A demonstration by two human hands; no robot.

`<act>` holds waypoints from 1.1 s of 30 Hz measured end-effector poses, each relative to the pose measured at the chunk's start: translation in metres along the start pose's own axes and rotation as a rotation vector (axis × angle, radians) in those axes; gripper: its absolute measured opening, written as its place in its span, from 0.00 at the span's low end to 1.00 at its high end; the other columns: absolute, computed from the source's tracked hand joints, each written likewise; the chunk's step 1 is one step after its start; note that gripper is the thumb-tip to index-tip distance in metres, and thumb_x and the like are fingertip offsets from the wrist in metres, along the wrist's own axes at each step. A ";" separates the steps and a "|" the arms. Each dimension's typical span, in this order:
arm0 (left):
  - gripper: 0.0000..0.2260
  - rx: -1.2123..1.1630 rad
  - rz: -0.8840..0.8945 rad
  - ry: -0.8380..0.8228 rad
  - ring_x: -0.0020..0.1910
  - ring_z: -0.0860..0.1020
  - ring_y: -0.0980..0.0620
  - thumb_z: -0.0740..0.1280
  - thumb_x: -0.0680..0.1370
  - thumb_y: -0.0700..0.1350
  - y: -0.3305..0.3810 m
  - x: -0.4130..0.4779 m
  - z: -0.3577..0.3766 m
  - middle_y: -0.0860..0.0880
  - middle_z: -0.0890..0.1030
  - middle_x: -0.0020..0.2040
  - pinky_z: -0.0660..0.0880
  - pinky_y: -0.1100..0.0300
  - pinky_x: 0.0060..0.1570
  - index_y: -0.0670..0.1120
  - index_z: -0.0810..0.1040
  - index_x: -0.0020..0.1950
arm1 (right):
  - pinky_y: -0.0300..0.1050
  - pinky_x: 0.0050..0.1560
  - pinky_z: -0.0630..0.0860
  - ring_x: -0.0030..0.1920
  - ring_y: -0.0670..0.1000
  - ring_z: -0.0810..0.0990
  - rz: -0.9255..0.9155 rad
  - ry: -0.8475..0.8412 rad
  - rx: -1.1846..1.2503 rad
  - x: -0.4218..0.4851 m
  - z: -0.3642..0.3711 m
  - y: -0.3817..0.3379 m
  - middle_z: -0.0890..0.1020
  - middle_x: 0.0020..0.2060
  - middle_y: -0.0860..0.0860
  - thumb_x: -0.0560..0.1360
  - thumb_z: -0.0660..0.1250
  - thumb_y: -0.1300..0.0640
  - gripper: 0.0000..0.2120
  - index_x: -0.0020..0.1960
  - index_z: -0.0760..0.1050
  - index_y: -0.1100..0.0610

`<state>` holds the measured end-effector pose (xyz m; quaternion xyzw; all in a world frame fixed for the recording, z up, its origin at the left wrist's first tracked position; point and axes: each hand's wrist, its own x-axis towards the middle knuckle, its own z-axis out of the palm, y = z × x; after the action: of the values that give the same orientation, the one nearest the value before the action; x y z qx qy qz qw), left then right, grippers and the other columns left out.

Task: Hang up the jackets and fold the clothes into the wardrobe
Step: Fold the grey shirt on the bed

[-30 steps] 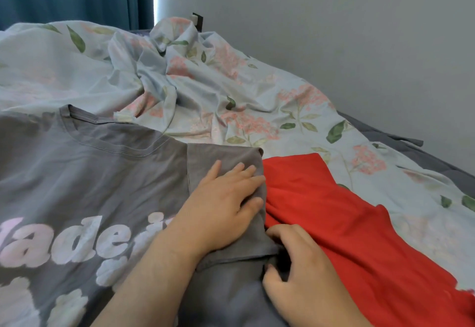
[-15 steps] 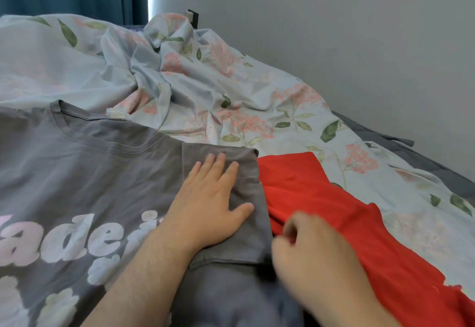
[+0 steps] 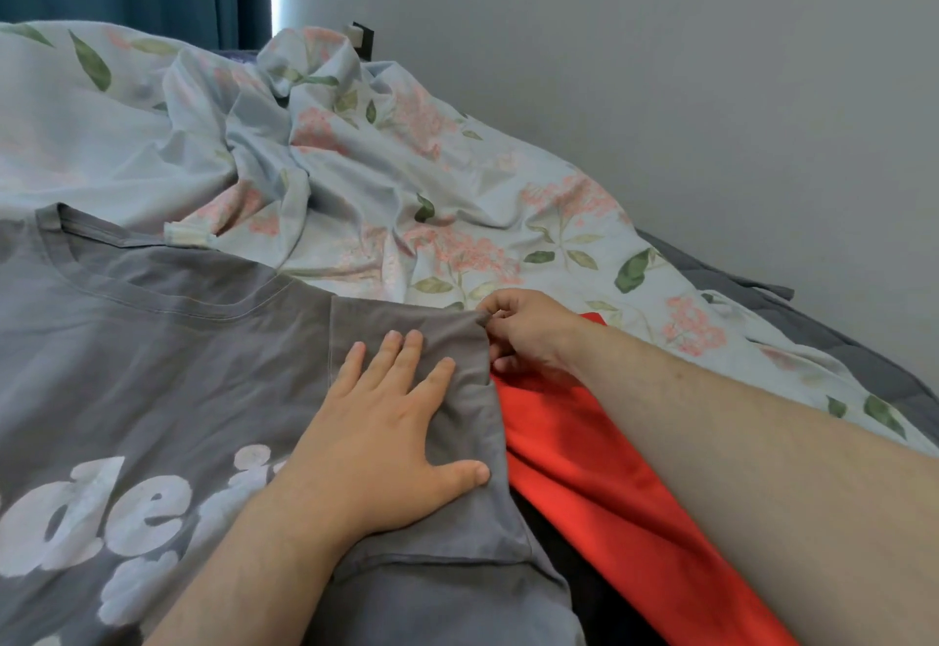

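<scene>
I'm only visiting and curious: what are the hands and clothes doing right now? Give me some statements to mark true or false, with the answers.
1. The left hand lies flat on the grey T-shirt. True.
2. The right hand holds nothing. False: it pinches the corner of the T-shirt's folded-in sleeve.
3. A red garment lies beside the T-shirt, partly under the right arm. True.
4. The bedcover is plain white. False: it is pale, with pink flowers and green leaves.
5. The T-shirt hangs on a hanger. False: it lies spread on the bed.
</scene>
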<state>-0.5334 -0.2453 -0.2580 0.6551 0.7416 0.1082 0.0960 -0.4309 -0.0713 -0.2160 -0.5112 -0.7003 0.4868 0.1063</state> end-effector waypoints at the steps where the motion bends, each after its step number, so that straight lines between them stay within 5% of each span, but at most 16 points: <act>1: 0.50 -0.001 0.006 0.003 0.77 0.31 0.52 0.39 0.61 0.78 0.000 0.000 0.000 0.49 0.33 0.80 0.32 0.49 0.76 0.58 0.38 0.80 | 0.38 0.22 0.68 0.23 0.48 0.69 -0.033 0.045 -0.053 0.003 -0.001 -0.004 0.73 0.24 0.51 0.75 0.54 0.76 0.19 0.35 0.72 0.56; 5: 0.49 -0.023 0.028 0.018 0.78 0.32 0.52 0.39 0.62 0.78 0.000 0.000 -0.001 0.51 0.34 0.80 0.32 0.50 0.76 0.59 0.39 0.80 | 0.39 0.28 0.71 0.29 0.50 0.70 -0.198 0.266 -0.144 0.015 -0.002 -0.021 0.72 0.25 0.50 0.63 0.50 0.78 0.21 0.28 0.71 0.56; 7: 0.49 -0.025 0.020 0.018 0.78 0.32 0.51 0.39 0.62 0.78 0.001 -0.001 -0.002 0.50 0.35 0.80 0.32 0.49 0.76 0.58 0.40 0.80 | 0.49 0.44 0.79 0.39 0.52 0.75 -0.222 0.363 -0.067 0.017 -0.002 -0.025 0.78 0.36 0.52 0.69 0.52 0.77 0.22 0.36 0.76 0.54; 9: 0.47 -0.037 0.003 0.018 0.78 0.33 0.51 0.36 0.63 0.76 0.002 -0.002 -0.003 0.51 0.36 0.80 0.33 0.49 0.76 0.58 0.41 0.80 | 0.47 0.58 0.75 0.52 0.51 0.76 -0.220 0.406 -0.071 0.004 0.002 -0.025 0.77 0.53 0.53 0.77 0.53 0.72 0.21 0.54 0.78 0.52; 11: 0.44 -0.089 -0.024 0.058 0.79 0.36 0.52 0.34 0.66 0.72 0.001 0.000 -0.001 0.51 0.40 0.81 0.33 0.51 0.76 0.57 0.44 0.81 | 0.38 0.61 0.67 0.61 0.47 0.73 -0.265 0.433 -0.194 -0.032 0.014 -0.011 0.74 0.62 0.50 0.79 0.54 0.67 0.20 0.66 0.74 0.54; 13: 0.37 -0.190 -0.078 0.133 0.80 0.41 0.53 0.38 0.74 0.66 -0.002 0.004 0.000 0.51 0.45 0.82 0.36 0.55 0.76 0.55 0.48 0.81 | 0.36 0.64 0.65 0.62 0.45 0.72 -0.398 0.459 -0.301 -0.090 0.038 0.018 0.75 0.62 0.48 0.79 0.55 0.62 0.19 0.67 0.73 0.55; 16: 0.25 -0.282 -0.147 0.180 0.80 0.45 0.53 0.50 0.84 0.53 -0.013 0.009 0.000 0.50 0.49 0.82 0.40 0.57 0.76 0.50 0.53 0.81 | 0.45 0.69 0.62 0.70 0.50 0.73 -0.520 0.412 -0.771 -0.154 0.075 0.068 0.75 0.70 0.53 0.78 0.53 0.48 0.26 0.71 0.72 0.56; 19: 0.26 -0.229 -0.146 0.159 0.80 0.44 0.51 0.53 0.84 0.53 -0.015 0.010 0.002 0.49 0.48 0.82 0.39 0.55 0.76 0.49 0.53 0.81 | 0.41 0.75 0.48 0.78 0.47 0.58 -0.411 0.334 -0.793 -0.154 0.080 0.085 0.58 0.79 0.48 0.77 0.42 0.41 0.33 0.79 0.60 0.51; 23: 0.28 -0.317 -0.135 0.183 0.80 0.43 0.52 0.58 0.82 0.52 -0.014 0.009 0.001 0.48 0.48 0.82 0.39 0.57 0.76 0.49 0.55 0.81 | 0.40 0.76 0.55 0.76 0.43 0.62 -0.489 0.480 -0.456 -0.141 0.081 0.102 0.64 0.76 0.45 0.77 0.49 0.55 0.28 0.76 0.67 0.50; 26: 0.28 -0.628 -0.146 0.242 0.80 0.45 0.56 0.64 0.78 0.49 -0.012 0.005 -0.009 0.51 0.52 0.81 0.41 0.62 0.75 0.52 0.62 0.78 | 0.32 0.73 0.59 0.72 0.40 0.67 -0.493 0.581 -0.227 -0.140 0.077 0.111 0.70 0.71 0.43 0.68 0.53 0.67 0.31 0.67 0.78 0.51; 28: 0.29 -0.748 -0.162 0.257 0.79 0.46 0.58 0.66 0.75 0.46 -0.011 0.003 -0.012 0.53 0.54 0.81 0.43 0.64 0.73 0.53 0.66 0.77 | 0.34 0.72 0.62 0.70 0.40 0.69 -0.487 0.601 -0.169 -0.141 0.077 0.109 0.72 0.69 0.42 0.70 0.53 0.62 0.26 0.62 0.81 0.53; 33: 0.26 -0.507 -0.114 0.235 0.80 0.47 0.54 0.61 0.77 0.48 -0.010 0.008 0.000 0.49 0.56 0.81 0.39 0.60 0.75 0.53 0.68 0.76 | 0.45 0.71 0.63 0.70 0.49 0.72 -0.538 0.578 -0.381 -0.140 0.082 0.108 0.74 0.71 0.51 0.76 0.58 0.45 0.23 0.68 0.77 0.49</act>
<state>-0.5442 -0.2382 -0.2608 0.5503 0.7325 0.3598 0.1763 -0.3539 -0.2328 -0.2934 -0.4364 -0.8272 0.1410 0.3246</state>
